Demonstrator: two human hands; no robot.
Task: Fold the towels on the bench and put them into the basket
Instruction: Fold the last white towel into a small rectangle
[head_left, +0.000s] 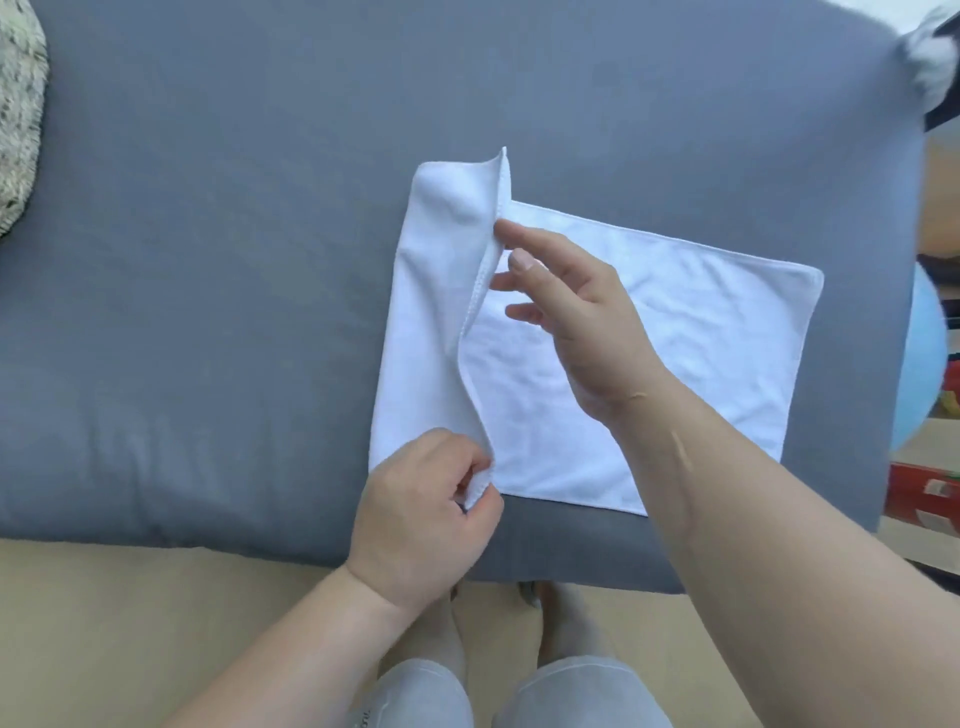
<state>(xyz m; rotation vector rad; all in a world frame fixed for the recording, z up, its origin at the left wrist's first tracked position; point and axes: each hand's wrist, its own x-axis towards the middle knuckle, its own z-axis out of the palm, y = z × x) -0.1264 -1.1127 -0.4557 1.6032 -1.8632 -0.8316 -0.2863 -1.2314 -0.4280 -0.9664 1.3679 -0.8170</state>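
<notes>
A white towel (675, 338) lies on the grey bench (234, 260), right of centre. Its left part is lifted and folded over toward the right, with the hemmed edge standing up. My left hand (426, 514) pinches the near corner of that lifted flap at the bench's front edge. My right hand (571, 317) hovers over the towel with straight fingers, and its fingertips touch the upper part of the raised hem. The basket is not in view.
A fluffy beige cushion (18, 119) sits at the bench's far left end. More white cloth (930, 57) shows at the top right corner. A light blue ball (922, 364) and a red box (924, 499) stand on the floor to the right.
</notes>
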